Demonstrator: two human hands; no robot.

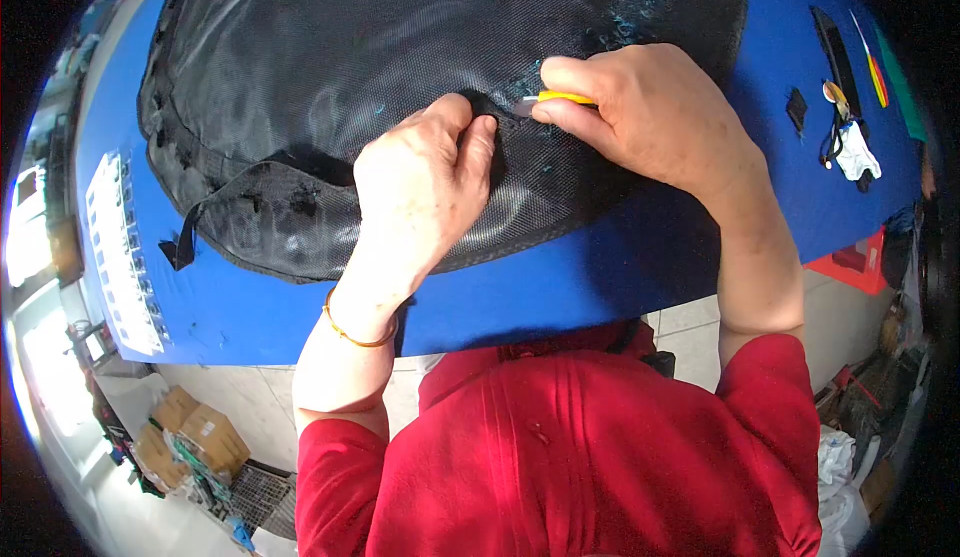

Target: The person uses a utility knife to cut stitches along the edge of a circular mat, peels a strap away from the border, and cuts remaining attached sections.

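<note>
A large round piece of black mesh fabric [400, 37] lies spread over the blue table. My left hand [425, 172] is closed in a pinch on a black strap along the fabric's seam. Just right of it, my right hand [650, 107] grips a small yellow-handled blade [566, 96], its metal tip pointing left at the seam by my left fingertips. Teal thread bits [640, 7] are scattered on the fabric beyond my right hand. Toward the left, a loose black strap [185, 237] hangs off the fabric's edge onto the table.
The blue table [300, 322] carries a clear plastic strip [125, 257] at left. At right lie a red-and-yellow handled tool [877, 79], a black strip [830, 42] and a white item [857, 152]. Cardboard boxes [205, 432] and a red crate [855, 262] stand below.
</note>
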